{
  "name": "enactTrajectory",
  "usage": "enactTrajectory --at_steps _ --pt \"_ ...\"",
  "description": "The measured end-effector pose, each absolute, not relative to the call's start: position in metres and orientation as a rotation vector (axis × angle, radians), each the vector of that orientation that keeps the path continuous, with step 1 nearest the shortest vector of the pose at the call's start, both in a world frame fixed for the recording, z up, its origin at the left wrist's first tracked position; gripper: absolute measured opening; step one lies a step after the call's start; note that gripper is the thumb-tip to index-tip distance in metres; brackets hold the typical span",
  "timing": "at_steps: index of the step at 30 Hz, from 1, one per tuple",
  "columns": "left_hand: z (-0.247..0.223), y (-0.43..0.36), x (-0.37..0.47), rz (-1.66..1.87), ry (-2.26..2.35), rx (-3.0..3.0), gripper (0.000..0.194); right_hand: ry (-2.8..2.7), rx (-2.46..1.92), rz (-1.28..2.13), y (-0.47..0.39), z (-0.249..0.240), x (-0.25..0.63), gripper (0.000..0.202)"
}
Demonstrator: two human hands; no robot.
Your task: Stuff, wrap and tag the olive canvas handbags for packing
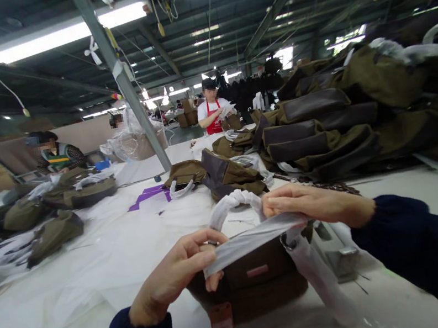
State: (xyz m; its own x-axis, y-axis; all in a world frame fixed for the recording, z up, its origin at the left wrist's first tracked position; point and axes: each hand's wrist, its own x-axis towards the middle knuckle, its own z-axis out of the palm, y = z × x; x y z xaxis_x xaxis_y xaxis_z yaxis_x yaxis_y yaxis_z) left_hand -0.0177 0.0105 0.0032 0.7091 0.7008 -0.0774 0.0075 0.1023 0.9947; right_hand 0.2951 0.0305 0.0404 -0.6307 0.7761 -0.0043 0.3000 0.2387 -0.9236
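Observation:
A brown handbag [259, 283] stands on the white table in front of me, a hang tag [222, 322] dangling at its left side. White wrapping covers its top handle [233, 200] and the strap [319, 276] hanging on the right. Across the bag's top edge stretches a strip of thin white wrapping [252, 240]. My left hand [190, 258] pinches the strip's left end between thumb and fingers. My right hand [293, 205] is closed on its right end, beside the base of the handle; those fingertips are partly hidden.
A large heap of brown bags [322, 130] rises at the right. More bags [73, 194] lie at the left. Purple pieces [149, 197] lie near a slanted metal post [121, 79]. A grey block-like object [334, 251] sits beside the handbag. A co-worker in a red apron [214, 114] stands farther back.

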Motion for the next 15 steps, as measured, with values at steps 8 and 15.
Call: enactTrajectory --at_steps 8,15 --pt "0.023 0.000 -0.021 0.688 0.882 1.581 0.024 -1.937 -1.095 1.076 0.026 0.034 0.300 0.031" --pt "0.051 0.033 -0.012 0.794 0.906 1.843 0.024 -2.188 -0.967 1.196 0.042 0.066 0.283 0.038"
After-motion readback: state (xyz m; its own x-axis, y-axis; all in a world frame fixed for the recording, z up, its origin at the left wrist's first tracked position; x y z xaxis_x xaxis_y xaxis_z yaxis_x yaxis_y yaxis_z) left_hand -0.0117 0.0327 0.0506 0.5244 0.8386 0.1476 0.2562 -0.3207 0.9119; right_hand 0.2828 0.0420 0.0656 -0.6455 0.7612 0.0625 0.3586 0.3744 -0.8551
